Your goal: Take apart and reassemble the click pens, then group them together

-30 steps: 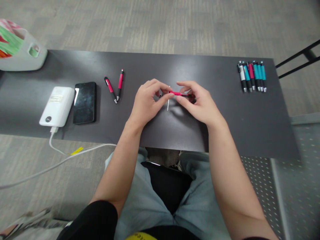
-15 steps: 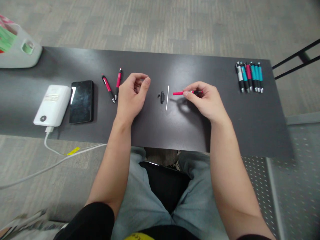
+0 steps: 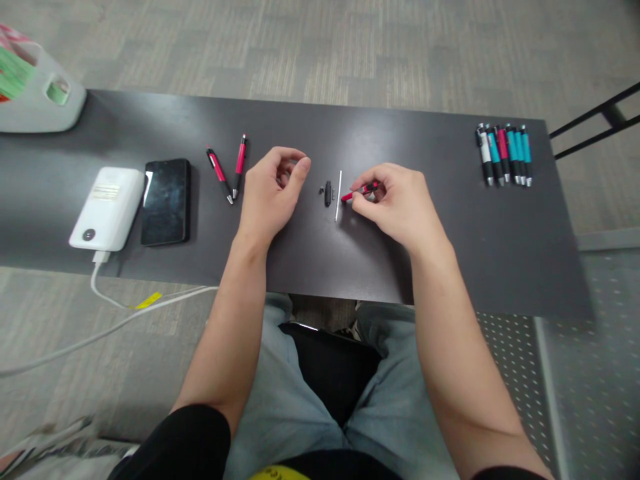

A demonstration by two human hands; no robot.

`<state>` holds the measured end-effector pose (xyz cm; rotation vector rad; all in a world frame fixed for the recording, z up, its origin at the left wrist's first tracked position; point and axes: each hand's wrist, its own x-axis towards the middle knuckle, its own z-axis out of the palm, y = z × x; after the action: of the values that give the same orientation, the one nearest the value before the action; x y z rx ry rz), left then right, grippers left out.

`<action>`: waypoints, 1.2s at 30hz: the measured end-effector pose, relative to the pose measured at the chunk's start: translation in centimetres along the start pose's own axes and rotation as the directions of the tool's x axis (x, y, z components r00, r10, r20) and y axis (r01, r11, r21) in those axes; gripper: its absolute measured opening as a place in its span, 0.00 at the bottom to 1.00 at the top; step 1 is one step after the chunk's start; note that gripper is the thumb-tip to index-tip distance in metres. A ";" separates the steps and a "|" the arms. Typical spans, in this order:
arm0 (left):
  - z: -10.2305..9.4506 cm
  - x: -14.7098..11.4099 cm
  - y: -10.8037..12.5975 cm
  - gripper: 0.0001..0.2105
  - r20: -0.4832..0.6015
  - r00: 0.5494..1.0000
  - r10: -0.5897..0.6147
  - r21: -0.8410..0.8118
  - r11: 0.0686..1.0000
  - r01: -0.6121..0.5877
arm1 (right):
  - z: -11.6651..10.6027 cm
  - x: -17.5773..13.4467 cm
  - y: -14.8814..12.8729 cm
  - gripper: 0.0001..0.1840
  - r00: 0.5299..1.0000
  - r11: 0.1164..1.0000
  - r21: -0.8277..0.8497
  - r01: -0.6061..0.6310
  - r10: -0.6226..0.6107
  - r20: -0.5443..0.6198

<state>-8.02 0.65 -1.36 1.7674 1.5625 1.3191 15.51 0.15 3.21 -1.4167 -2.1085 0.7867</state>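
My right hand (image 3: 393, 200) pinches a red pen barrel (image 3: 349, 197) with a black upper part, tilted with its red end low at the table. Just left of that end lies a thin silver pen refill (image 3: 339, 197). Beside the refill are a black pen grip (image 3: 328, 193), a tiny spring-like piece (image 3: 333, 193) and a small dark piece (image 3: 321, 190). My left hand (image 3: 275, 187) rests on its side left of these parts, fingers curled and thumb tip close to the index finger; nothing shows in it. Two red-and-black pens (image 3: 219, 173) (image 3: 240, 163) lie beyond it.
A row of several pens (image 3: 505, 155), white, teal and red, lies at the right of the dark table (image 3: 450, 280). A black phone (image 3: 166, 202) and a white power bank (image 3: 107, 208) with a cable (image 3: 97, 287) lie left. A white container (image 3: 55, 110) stands at the far left.
My right hand has moved left, and the red barrel's end has dropped from level to a downward tilt near the refill. My left hand keeps its curled pose.
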 end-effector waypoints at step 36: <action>4.4 -1.4 2.3 0.15 0.222 0.959 0.175 0.239 0.944 -0.227 | -2.7 -1.9 5.1 0.07 0.989 0.989 -0.013 0.144 -0.143 0.047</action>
<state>-2.96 -0.14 -1.99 2.1998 1.5326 1.0179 21.36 0.45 1.54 -1.2492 -2.2284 0.7530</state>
